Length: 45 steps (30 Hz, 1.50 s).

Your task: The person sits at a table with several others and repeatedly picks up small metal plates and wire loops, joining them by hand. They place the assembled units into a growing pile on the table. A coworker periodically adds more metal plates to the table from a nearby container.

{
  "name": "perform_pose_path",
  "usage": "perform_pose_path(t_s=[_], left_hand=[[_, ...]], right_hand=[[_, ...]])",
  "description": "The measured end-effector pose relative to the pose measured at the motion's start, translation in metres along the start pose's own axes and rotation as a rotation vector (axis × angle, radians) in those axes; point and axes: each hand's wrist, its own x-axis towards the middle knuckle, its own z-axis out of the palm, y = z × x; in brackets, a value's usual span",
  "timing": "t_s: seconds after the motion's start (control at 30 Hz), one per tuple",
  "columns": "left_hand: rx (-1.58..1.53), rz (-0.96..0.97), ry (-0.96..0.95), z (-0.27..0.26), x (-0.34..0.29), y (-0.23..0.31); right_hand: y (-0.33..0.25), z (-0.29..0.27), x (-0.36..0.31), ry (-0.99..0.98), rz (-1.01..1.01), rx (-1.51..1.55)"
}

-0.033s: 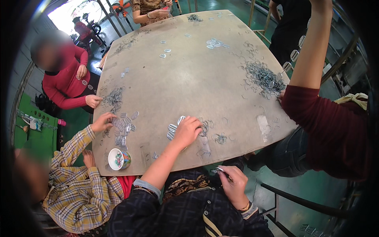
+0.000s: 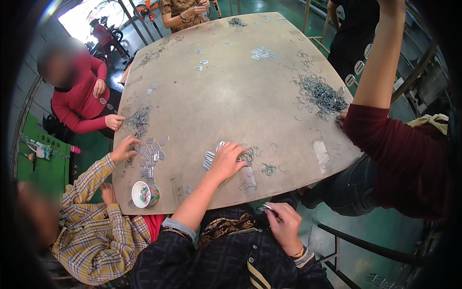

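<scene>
My left hand (image 2: 226, 162) rests on the table's near side, its fingertips at a small heap of bent wire hooks (image 2: 249, 155). Thumb and fingers look apart, and I see nothing clearly held between them. Partly under this hand lie several oval metal slide buckles (image 2: 209, 160). Below the table edge, close to my body, my right hand (image 2: 285, 222) is closed on a shiny metal buckle (image 2: 267, 206). Something small and metallic hangs beside it, too small to make out. Another little cluster of wire hooks (image 2: 268, 169) sits right of my left hand.
Co-workers stand or sit round the table (image 2: 216, 101). A plaid-sleeved hand (image 2: 126, 148) reaches to a buckle pile (image 2: 151, 155) at left, beside a paper cup (image 2: 144, 194). A big hook heap (image 2: 320, 94) lies right, near a maroon sleeve (image 2: 385, 144). A dark metal bar (image 2: 370, 245) stands lower right.
My left hand has shifted slightly at the hooks, and its thumb now shows apart from the fingers. My right hand stays in nearly the same place.
</scene>
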Motion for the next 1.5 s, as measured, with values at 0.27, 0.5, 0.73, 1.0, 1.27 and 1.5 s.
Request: perform_pose_path(t_s=[0.27,0.5,0.73,1.0,1.27,1.5], left_hand=[[0.107,-0.229,-0.302,-0.020,-0.011,-0.018],[0.027,0.002,-0.136,-0.002,-0.003,-0.007],[0.018,-0.033,0.015,0.010,0.006,-0.008],[0.096,0.104,0.004,0.025,0.013,-0.011],[-0.154,-0.085,-0.003,0.026,0.009,-0.014],[-0.421,-0.141,0.051,-0.001,0.005,-0.001]], right_hand=[[0.006,0.001,-0.002,0.019,-0.007,-0.037],[0.005,0.005,0.000,0.008,-0.006,-0.021],[0.006,0.004,-0.003,0.005,-0.013,-0.039],[0.006,0.009,-0.002,-0.016,-0.030,-0.038],[0.010,0.008,0.002,0.000,-0.035,-0.069],[0.015,0.009,0.001,0.069,0.038,-0.078]])
